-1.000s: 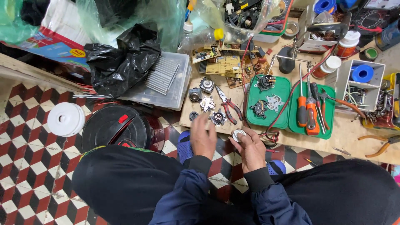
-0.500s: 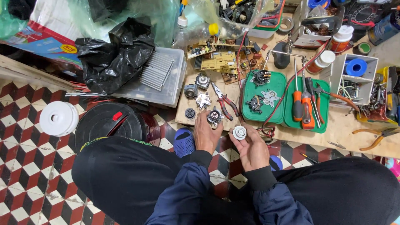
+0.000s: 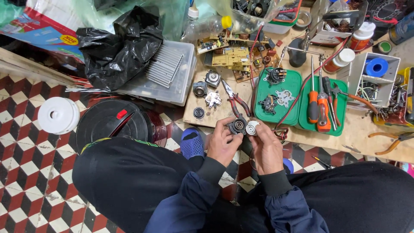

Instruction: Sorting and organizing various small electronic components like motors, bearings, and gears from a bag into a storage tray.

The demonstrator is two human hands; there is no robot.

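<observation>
Two small round parts sit side by side between the hands, just above the near edge of the low wooden surface (image 3: 215, 116): a dark round motor part with a metal centre (image 3: 237, 126) and a white round plastic cap (image 3: 252, 127), the two touching or nearly so. The left hand (image 3: 223, 144) has its grip clenched on the dark part, fingers curled over its near side. The right hand (image 3: 266, 149) grasps the white cap between thumb and fingertips. Both wrists come out of dark blue jacket sleeves, above black trousers on crossed legs over a red, black and white tiled floor (image 3: 26, 181). A blue sandal (image 3: 192, 143) lies just left of the left hand.

Just beyond the hands lie red-handled pliers (image 3: 235, 101) and a few loose metal parts. To the right are two green plastic trays (image 3: 297, 125), the farther-right one carrying orange-handled screwdrivers (image 3: 318, 108). Farther left, a black round lid with a red tab (image 3: 113, 123) and a white spool (image 3: 58, 115) rest on the floor. At the back, a yellow circuit board (image 3: 230, 56) lies near a crumpled black plastic bag (image 3: 118, 49).
</observation>
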